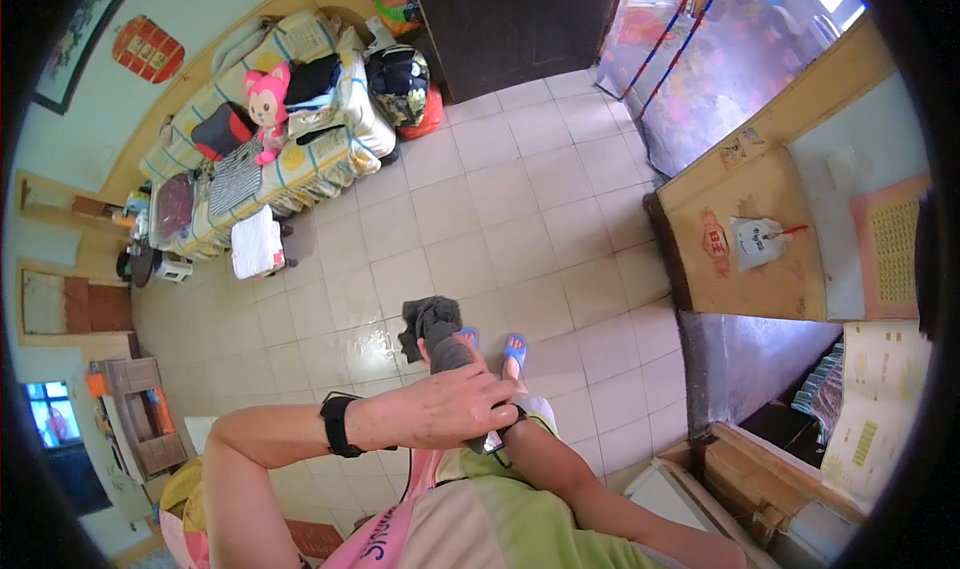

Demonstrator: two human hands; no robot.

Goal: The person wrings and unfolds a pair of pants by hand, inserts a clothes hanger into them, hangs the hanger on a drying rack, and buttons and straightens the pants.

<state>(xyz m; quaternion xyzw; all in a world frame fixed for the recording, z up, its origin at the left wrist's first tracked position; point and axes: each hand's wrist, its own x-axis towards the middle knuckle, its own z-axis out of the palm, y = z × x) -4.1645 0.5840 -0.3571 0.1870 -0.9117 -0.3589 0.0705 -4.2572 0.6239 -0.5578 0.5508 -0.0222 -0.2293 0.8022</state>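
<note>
A dark grey cloth (432,319) hangs bunched in front of my body, and a narrower length of it runs back under my left hand (445,405). The fingers of that hand are curled closed over the cloth, close to my right wrist. A black band circles my left wrist (341,425). My right forearm (560,459) comes in from the lower right, with a dark band at its wrist (512,417). Most of my right hand lies behind the left hand and the cloth, so its grip is hidden. Below are my feet in blue slippers (515,350).
Pale floor tiles (480,209) show a shiny patch near the cloth. A covered sofa (350,134) with a pink plush toy (268,109) and a white-topped stool (258,243) stand upper left. Cardboard (745,229) stands at right, a dark door (520,29) at the back.
</note>
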